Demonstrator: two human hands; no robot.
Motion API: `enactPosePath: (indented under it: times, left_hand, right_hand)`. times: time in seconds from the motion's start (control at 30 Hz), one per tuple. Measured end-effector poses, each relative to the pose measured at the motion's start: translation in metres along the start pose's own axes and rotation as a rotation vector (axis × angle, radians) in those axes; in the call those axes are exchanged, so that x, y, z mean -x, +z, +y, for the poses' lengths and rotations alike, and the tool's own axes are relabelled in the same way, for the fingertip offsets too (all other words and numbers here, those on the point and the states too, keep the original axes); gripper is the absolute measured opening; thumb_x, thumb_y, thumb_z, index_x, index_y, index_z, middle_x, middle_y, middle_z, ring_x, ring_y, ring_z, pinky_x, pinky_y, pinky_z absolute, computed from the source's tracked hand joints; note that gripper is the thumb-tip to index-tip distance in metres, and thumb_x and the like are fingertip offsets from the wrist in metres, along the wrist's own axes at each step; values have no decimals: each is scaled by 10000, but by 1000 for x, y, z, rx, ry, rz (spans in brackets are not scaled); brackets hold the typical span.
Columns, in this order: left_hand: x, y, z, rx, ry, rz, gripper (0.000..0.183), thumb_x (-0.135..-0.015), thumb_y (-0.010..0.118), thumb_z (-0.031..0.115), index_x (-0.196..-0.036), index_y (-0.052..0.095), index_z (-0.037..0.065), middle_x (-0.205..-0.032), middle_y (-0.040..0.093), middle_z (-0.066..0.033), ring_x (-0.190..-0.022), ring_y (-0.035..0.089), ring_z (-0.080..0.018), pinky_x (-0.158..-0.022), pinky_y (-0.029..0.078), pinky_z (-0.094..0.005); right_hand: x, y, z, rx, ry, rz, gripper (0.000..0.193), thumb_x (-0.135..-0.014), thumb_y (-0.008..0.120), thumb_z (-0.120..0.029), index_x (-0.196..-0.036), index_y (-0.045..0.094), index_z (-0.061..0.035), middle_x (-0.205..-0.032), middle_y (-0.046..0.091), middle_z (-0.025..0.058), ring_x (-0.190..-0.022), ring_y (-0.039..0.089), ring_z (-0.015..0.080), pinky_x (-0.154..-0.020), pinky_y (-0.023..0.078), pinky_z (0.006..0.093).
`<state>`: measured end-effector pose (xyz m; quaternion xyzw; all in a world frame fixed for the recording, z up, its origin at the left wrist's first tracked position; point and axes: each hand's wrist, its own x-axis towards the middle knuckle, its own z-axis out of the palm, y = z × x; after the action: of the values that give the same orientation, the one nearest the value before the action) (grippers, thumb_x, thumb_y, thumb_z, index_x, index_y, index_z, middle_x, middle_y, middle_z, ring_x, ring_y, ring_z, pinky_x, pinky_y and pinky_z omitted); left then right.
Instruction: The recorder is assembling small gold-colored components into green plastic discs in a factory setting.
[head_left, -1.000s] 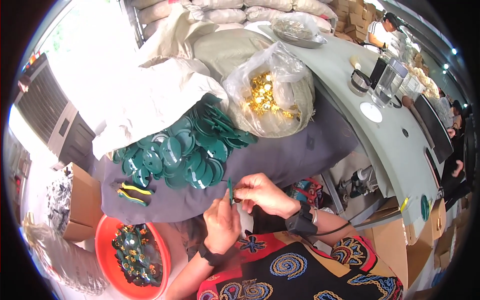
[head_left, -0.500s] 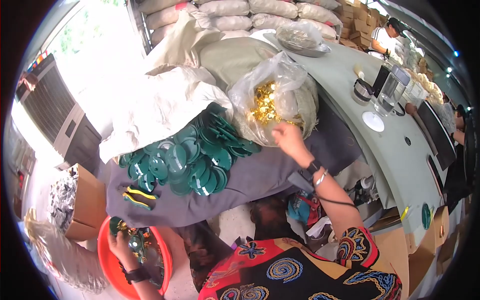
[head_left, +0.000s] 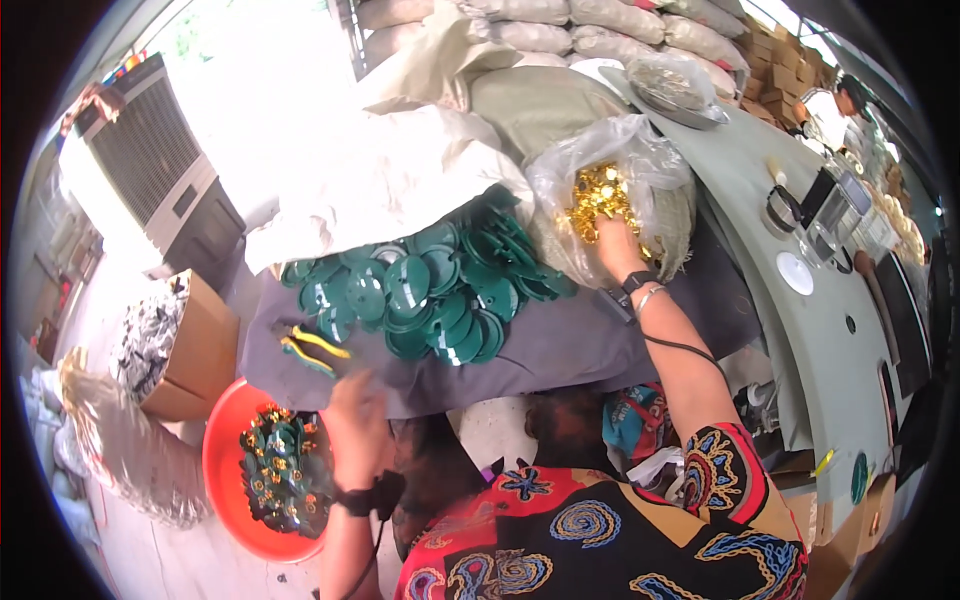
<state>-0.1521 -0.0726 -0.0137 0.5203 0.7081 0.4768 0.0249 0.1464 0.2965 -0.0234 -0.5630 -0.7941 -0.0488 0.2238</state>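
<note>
My right hand (head_left: 617, 250) reaches into a clear plastic bag (head_left: 560, 165) of small shiny gold pieces (head_left: 597, 188); its fingertips are hidden among them. Smeared by motion, my left hand (head_left: 360, 425) is at the front edge of the cloth-covered surface, and I cannot make out its fingers. Left of that hand, an orange-red bucket (head_left: 216, 455) holds green discs with gold pieces on them (head_left: 280, 470). A heap of plain round green discs (head_left: 410, 285) spills from a white sack (head_left: 390, 165) onto the dark cloth (head_left: 400, 390).
Yellow-handled pliers (head_left: 315, 350) lie at the cloth's left. A carton (head_left: 195, 340) of grey scraps and an air cooler (head_left: 150, 150) stand farther left. On the right, a long grey table (head_left: 745, 190) bears a clear jug (head_left: 835, 215) and a white disc (head_left: 795, 272). Another person (head_left: 828, 112) is beyond it.
My left hand has left the bucket, where it held a green disc, and moved right to the cloth's edge. My right hand has gone deeper into the gold pieces. The view has shifted.
</note>
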Motion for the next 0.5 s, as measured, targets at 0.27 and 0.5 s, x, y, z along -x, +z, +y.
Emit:
enactPosePath:
  times: [0.27, 0.5]
  left_hand:
    - [-17, 68, 26, -152, 326, -73, 259, -665, 698, 60, -908, 618, 15, -827, 590, -131, -775, 561, -317, -668, 473, -403]
    - [-19, 87, 35, -343, 407, -27, 259, -626, 747, 102, -831, 600, 43, -729, 528, -89, -696, 525, -288, -600, 450, -395]
  right_hand:
    - [38, -44, -12, -98, -114, 60, 259, -762, 666, -149, -970, 618, -2, -873, 633, 213, -818, 621, 359, -709, 489, 428]
    - [123, -72, -41, -1211, 256, -439, 251, -848, 636, -98, -1065, 590, 19, -758, 595, 31, -535, 547, 89, -470, 473, 230]
